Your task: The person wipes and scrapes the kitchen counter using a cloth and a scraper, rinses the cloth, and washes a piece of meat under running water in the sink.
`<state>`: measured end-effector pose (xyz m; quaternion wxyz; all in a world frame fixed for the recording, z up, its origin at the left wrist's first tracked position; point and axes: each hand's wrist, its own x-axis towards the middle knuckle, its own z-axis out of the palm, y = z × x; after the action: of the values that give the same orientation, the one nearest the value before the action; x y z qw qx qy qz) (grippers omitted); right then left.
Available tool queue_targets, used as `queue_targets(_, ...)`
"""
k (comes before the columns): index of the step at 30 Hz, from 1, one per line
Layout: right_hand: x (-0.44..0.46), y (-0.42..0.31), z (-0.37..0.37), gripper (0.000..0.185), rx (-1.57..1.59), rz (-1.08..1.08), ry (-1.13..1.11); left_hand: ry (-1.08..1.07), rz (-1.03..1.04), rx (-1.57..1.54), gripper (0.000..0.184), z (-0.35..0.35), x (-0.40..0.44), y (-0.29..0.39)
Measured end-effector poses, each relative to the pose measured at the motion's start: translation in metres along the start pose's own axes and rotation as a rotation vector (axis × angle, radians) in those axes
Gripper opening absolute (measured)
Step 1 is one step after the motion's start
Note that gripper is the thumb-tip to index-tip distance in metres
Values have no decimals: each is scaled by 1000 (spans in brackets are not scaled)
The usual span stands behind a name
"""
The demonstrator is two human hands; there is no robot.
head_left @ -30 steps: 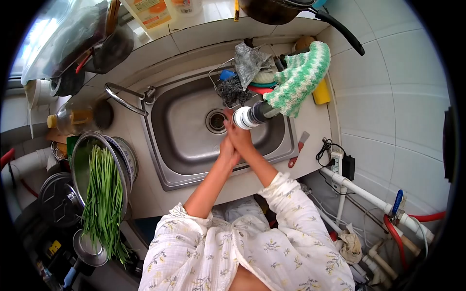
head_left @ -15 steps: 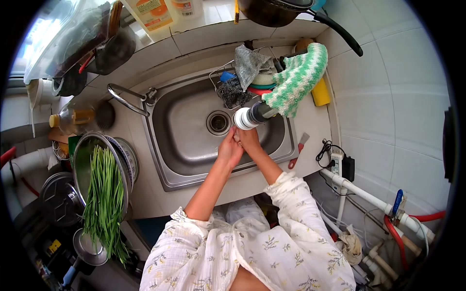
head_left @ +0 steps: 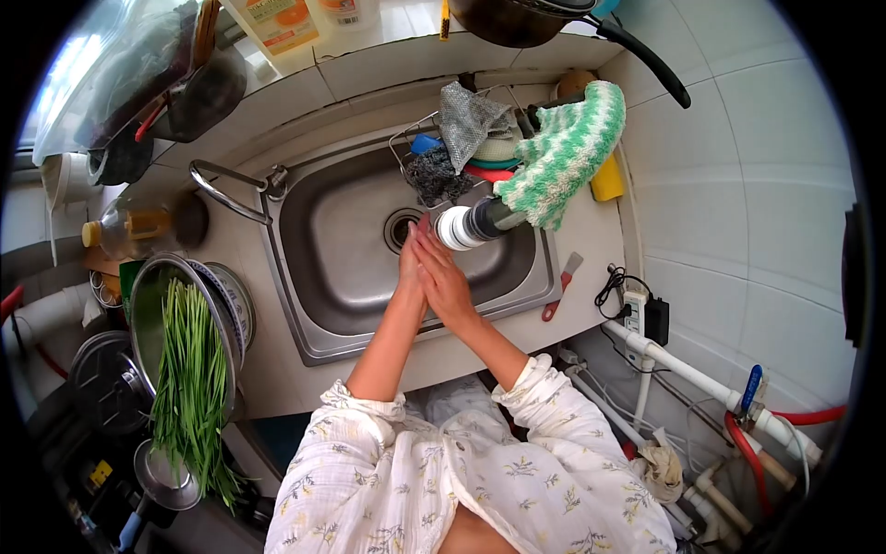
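My left hand [head_left: 409, 273] and my right hand [head_left: 445, 281] are pressed palm to palm over the steel sink [head_left: 328, 249], near its drain [head_left: 400, 227]. Their fingers are stretched out, pointing away from me, and no object shows between them. Just right of the fingertips is a tube with a white ringed end [head_left: 454, 228] and a dark body. Its far end lies under a green-and-white knitted cloth [head_left: 568, 152]. Behind it a wire rack [head_left: 403, 146] holds a dark scouring pad [head_left: 437, 175] and a silvery mesh cloth [head_left: 474, 123].
At left, long green stalks [head_left: 189, 369] overhang a metal bowl [head_left: 143, 305]. A curved faucet [head_left: 217, 189] rises at the sink's back left corner. A red-handled scraper [head_left: 561, 286] lies on the right counter. A dark pan [head_left: 517, 23] sits on the back ledge.
My hands have gone from clasped together below the white ringed end to flat against each other, slightly left of it. The view has shifted slightly.
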<state>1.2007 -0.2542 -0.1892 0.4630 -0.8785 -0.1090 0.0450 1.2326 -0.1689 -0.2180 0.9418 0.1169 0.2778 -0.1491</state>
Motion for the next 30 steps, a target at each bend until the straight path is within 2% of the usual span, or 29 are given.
queue_targets(1, 7, 1, 4, 38, -78, -12, -10, -7, 65, -68, 37, -2, -4, -15)
queue_targets(3, 27, 58, 31, 39, 121, 156, -8, 112, 0, 17, 36, 3, -10, -30)
queue_targets(5, 48, 55, -6, 40, 116, 421, -251, 153, -48, 16, 34, 0, -14, -35)
queue_targets(7, 41, 57, -19, 39, 123, 334, -255, 162, -44, 30, 33, -15, -7, -32)
queue_targets(9, 17, 37, -4, 35, 145, 69, -30, 134, -49, -36, 34, 2, -3, -19)
queue_targets(11, 9, 4, 4, 33, 67, -119, 111, -51, -11, -52, 35, -5, 16, -12)
queue_targets(12, 13, 12, 5, 32, 25, -38, 110, -146, 15, -59, 36, -5, 20, -10)
queue_targets(13, 22, 28, 10, 31, -13, 44, 112, 75, 32, 76, 35, -5, 16, -21)
queue_targets(14, 31, 46, 17, 31, -49, 127, 115, 82, 15, 70, 34, 5, 9, -27)
queue_targets(15, 37, 75, 15, 46, -19, 150, 65, 90, -2, 63, 32, 12, 3, -34)
queue_targets(17, 42, 98, 0, 50, -252, 152, 32, 111, -58, 26, 28, 5, -3, -39)
queue_targets(19, 38, 104, -19, 53, -415, 91, 42, 118, -52, 124, 32, -4, 0, -49)
queue_targets(20, 40, 88, -34, 47, -404, 102, 85, 124, -46, 174, 35, -7, 0, -52)
queue_targets(22, 44, 56, -63, 36, -379, 122, 171, 160, -48, 17, 26, -10, 11, -49)
queue_targets(24, 56, 49, -104, 25, -290, 37, 300, 162, -82, -112, 20, -17, 28, -35)
queue_targets(26, 66, 73, -139, 24, -166, 95, 381, 182, -89, -214, 16, -12, 43, -23)
queue_targets(27, 74, 58, -162, 23, -174, 48, 353, 182, -70, -147, 18, -27, 56, -25)
queue_targets(28, 82, 70, -175, 23, -49, 88, 392, 181, -53, -81, 20, -39, 67, -27)
queue_targets(30, 103, 73, -192, 23, -56, 62, 419, 268, -28, -117, 22, -32, 69, -25)
